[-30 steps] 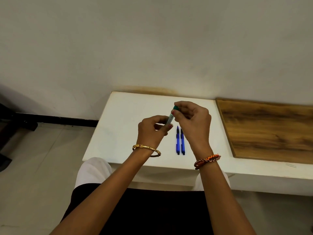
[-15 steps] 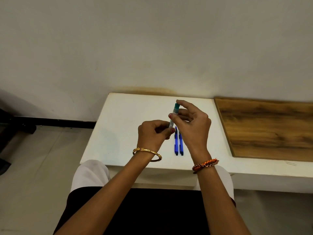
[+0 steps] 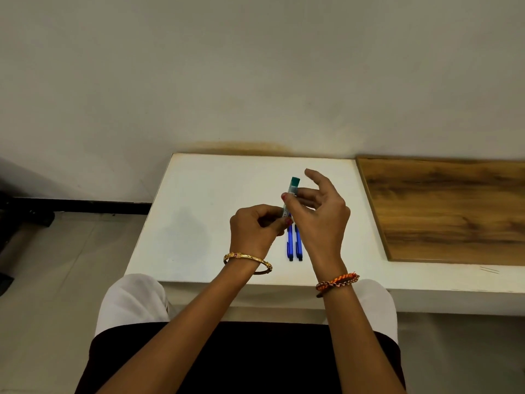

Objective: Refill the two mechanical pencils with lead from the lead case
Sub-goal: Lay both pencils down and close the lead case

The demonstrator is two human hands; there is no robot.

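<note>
The lead case (image 3: 291,194), a slim clear tube with a green cap, stands almost upright above the white table (image 3: 204,200). My left hand (image 3: 254,231) grips its lower end with curled fingers. My right hand (image 3: 319,214) pinches the tube just below the cap between thumb and a finger, with its other fingers spread upward. Two blue mechanical pencils (image 3: 294,243) lie side by side on the table below my hands, their far ends hidden by my fingers.
A wooden board (image 3: 449,209) covers the table's right part. The wall rises directly behind the table. The table's left edge drops to a tiled floor (image 3: 56,280). My lap lies under the near edge.
My right hand slid off the green cap down onto the tube below it, and its other fingers opened upward. The cap now shows fully. The left hand lowered slightly.
</note>
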